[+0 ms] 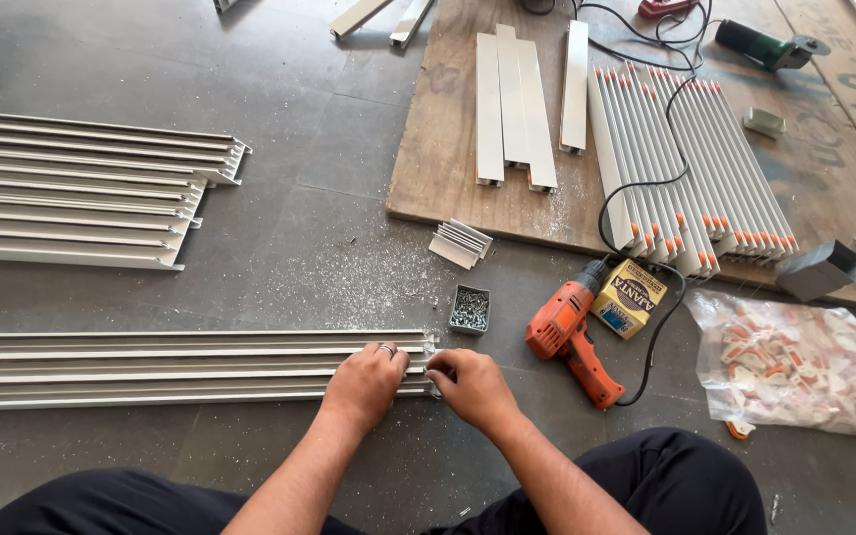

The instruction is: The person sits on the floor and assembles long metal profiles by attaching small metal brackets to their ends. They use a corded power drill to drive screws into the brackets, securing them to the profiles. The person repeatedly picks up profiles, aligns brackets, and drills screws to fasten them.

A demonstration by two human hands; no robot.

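The left hand (367,381) lies palm down on the right end of a long white aluminium track (180,370), fingers curled loosely over its ridges and a ring on one finger; it presses on the track rather than gripping it. The right hand (470,384) sits just at the left hand's 3 o'clock, fingers bent in against the track's end; whether they pinch anything small there cannot be told, since the fingertips are hidden. The track runs flat along the grey floor (309,238) from the hands out toward 9 o'clock.

At 12 o'clock from the right hand, close by, stands a small open box of screws (470,309), with a short stack of white profile offcuts (461,244) beyond it. At 2 o'clock lies an orange corded drill (569,332), touching a small yellow carton (630,298). Farther toward 3 o'clock sits a clear bag of orange-and-white plastic fittings (804,365). At 10 o'clock, well apart, lies a stack of longer white profiles (81,188). At 1 o'clock a wooden board (438,168) carries more white profiles, some with orange end caps (691,168).
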